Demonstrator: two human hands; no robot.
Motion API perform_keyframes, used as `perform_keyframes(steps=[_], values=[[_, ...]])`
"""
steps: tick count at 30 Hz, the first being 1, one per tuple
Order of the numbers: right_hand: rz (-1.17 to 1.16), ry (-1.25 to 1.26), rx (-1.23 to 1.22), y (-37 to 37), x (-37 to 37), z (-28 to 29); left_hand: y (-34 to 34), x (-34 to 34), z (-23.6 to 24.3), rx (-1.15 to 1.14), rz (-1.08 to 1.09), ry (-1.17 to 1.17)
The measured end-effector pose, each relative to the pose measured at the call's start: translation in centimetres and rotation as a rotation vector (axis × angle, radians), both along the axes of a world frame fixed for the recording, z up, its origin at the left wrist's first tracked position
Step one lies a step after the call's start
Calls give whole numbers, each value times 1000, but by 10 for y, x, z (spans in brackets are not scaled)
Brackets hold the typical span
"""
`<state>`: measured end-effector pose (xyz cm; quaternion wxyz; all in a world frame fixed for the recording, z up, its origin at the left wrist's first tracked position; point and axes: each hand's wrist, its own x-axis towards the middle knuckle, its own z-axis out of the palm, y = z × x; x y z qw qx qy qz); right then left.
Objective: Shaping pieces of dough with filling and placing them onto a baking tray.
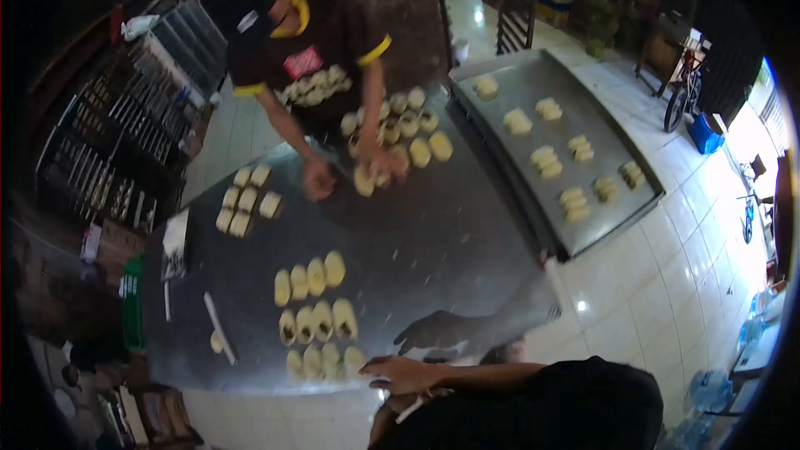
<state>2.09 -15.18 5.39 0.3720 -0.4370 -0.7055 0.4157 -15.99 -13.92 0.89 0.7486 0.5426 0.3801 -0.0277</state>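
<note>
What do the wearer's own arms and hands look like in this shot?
Right arm: loose, plain black sleeve, forearm bare below it. Right hand is ungloved. Left hand can't be made out clearly.

Black cloth sleeve [583, 396], dark throughout, plain-looking, broad and rounded toward shoulder. Sleeve edge stops partway along arm; forearm [492, 377] uncovered below. Right hand [404, 373] bare, fingers slim. Cloth folds lost in shadow.
</note>
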Motion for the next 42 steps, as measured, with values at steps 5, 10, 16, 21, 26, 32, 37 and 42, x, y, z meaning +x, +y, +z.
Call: perform_keyframes(steps=[5,10,16,21,26,32,37,42], values=[[86,53,-95,8,-71,6,33,-109,46,62,-38,15],[-590,-127,-247,41,-48,2,101,-140,37,309,232,-77],[-834,203,-317,61,-10,-34,219,-83,37,744,370,-168],[-900,-117,-222,168,56,-20,326,6,25,1122,178,36],[-950,-560,-409,247,97,-61,364,109,12,1179,-278,384],[-1182,-582,-539,274,96,-45,390,143,16,1014,-262,528],[-1166,-613,-460,289,75,-25,391,136,-6,921,-151,624],[-1119,-250,-230,249,81,-73,346,93,-30,1094,-18,114]])
